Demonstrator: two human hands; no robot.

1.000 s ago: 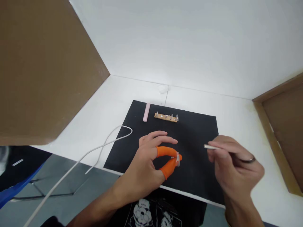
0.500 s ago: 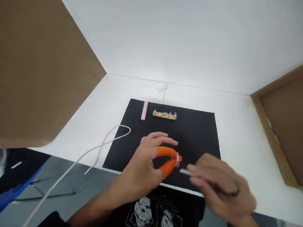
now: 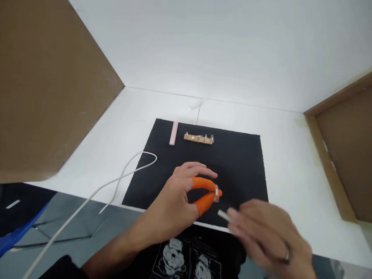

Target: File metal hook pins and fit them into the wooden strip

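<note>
My left hand wears orange finger cots on its thumb and index finger. Between those fingertips it pinches a small clear false nail, held upright above the black mat. My right hand, blurred by motion, grips a thin pale stick that looks like a nail file; its tip points at the false nail from the right, a short gap away. Most of the stick is hidden in the fingers. Farther back lies a wooden strip with several clear nail tips standing on it.
The black mat covers part of the white table. A pink bar lies beside the wooden strip. A white cable loops over the mat's left edge. Brown panels stand at both sides. A whitish lump sits at the back.
My right hand has shifted slightly left and down with the stick, whose tip stays off the false nail. The left hand keeps its pinch. The whole view has shifted a little.
</note>
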